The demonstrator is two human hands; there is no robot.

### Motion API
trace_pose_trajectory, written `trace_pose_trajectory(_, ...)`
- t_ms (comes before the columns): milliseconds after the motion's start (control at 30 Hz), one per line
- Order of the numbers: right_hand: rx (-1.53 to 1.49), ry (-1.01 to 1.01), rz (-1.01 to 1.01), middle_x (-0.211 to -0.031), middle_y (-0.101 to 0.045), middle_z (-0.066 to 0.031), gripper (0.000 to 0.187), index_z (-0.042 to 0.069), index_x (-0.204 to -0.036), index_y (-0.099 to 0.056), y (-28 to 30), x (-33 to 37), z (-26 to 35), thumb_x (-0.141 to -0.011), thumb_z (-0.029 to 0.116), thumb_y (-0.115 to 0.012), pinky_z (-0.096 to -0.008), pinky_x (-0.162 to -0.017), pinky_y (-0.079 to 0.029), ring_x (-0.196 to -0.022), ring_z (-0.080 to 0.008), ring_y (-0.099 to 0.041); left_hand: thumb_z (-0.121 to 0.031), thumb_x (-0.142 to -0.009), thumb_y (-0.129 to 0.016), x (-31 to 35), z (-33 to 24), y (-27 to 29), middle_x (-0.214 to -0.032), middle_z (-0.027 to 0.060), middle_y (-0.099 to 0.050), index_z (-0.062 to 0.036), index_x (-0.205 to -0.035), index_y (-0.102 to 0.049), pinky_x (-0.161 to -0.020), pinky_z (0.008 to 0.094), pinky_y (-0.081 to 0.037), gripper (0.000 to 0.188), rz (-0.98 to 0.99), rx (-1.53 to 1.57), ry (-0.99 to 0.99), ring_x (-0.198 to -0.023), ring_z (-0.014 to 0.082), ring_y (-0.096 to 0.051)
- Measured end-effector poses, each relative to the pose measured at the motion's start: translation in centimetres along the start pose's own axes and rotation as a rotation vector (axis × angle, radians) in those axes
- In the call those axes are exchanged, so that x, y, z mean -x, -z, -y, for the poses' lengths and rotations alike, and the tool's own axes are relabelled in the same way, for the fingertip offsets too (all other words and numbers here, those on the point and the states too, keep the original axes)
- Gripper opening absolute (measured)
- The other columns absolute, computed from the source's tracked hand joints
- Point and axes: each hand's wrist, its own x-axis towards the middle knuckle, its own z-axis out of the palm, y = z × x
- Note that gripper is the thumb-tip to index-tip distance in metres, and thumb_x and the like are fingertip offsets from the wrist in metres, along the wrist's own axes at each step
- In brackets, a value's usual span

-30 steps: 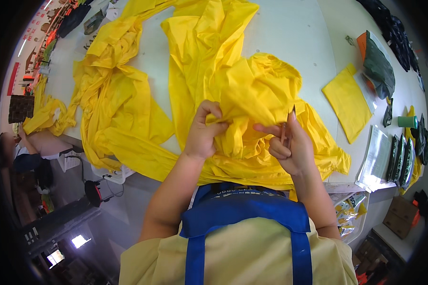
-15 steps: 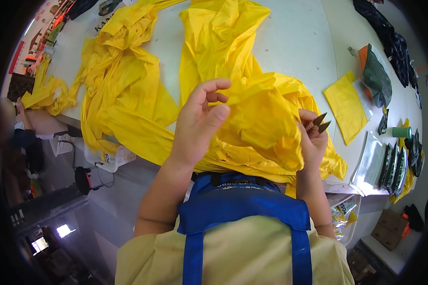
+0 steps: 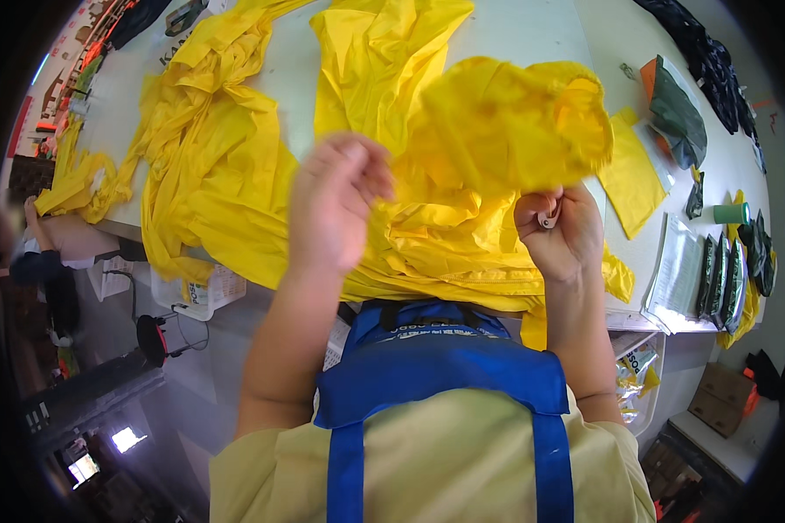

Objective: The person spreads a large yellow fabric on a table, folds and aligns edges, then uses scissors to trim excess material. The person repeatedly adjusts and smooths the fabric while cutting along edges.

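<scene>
My right hand [image 3: 567, 227] is closed round a small pair of snips [image 3: 548, 218]; a bit of metal shows at the fingers, and the blades are hidden. Just above it, a yellow sleeve-like piece [image 3: 506, 126] with a gathered, elastic-looking end is raised and blurred. Whether the right fingers also grip this cloth I cannot tell. To the left, my left hand [image 3: 336, 209] hangs over the yellow garment [image 3: 227, 183], its fingers smeared by motion. Thin, crumpled yellow cloth spreads over the table [image 3: 519, 35] and along its front edge.
Right of the garment lie a flat yellow packet [image 3: 630, 187], a dark green pouch [image 3: 676, 122], clear plastic bags [image 3: 669, 270], a green roll [image 3: 731, 213] and several dark packs [image 3: 722, 279]. White baskets [image 3: 202, 305] hang below the edge. Another person's hand [image 3: 31, 209] touches yellow cloth at far left.
The gathered yellow end has swung up and away, above my right hand. The snips' blades, visible before, are now hidden. My left hand has shifted left and blurred.
</scene>
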Motion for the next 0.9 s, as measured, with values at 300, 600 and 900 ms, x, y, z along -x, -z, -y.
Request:
trace_pose_trajectory(300,-0.013,-0.024,-0.136,-0.093,-0.063,-0.0062,0.024,0.006,-0.106,-0.053,-2.0,1.7,-1.3,-0.098,0.025,-0.042,-0.0237,-0.056,-0.048,-0.066,-0.0136,-0.058,-0.027,-0.09,-0.06,-0.5,2.6,-7.0,-0.105,0.0057,-0.063,-0.0066,-0.118,-0.053,-0.075,0.0281,-0.051,0.035,0.105,0.252,0.226,-0.091,0.0147,-0.061)
trace_pose_trajectory(600,1.614,1.107,-0.01,-0.085,-0.057,-0.0067,0.029,0.002,-0.106,-0.052,-1.0,4.8,-0.6,-0.082,0.01,-0.066,-0.0193,-0.053,-0.038,-0.061,-0.0079,-0.045,-0.024,-0.092,-0.058,-0.2,1.5,-8.4,-0.098,0.0073,-0.066,-0.0067,-0.112,-0.056,-0.06,0.0241,-0.051,0.026,0.053,0.193,0.253,-0.079,0.0178,-0.066)
trace_pose_trajectory(900,1.973,1.351,0.195,-0.081,-0.064,-0.0109,0.037,0.003,-0.091,-0.064,-3.2,3.6,1.3,-0.06,0.007,-0.082,-0.0283,-0.057,-0.049,-0.068,-0.0218,-0.062,-0.025,-0.091,-0.06,-0.1,1.8,-8.7,-0.099,0.0063,-0.066,-0.0063,-0.108,-0.057,-0.061,0.0224,-0.048,0.025,0.14,0.155,0.232,-0.082,0.0135,-0.065)
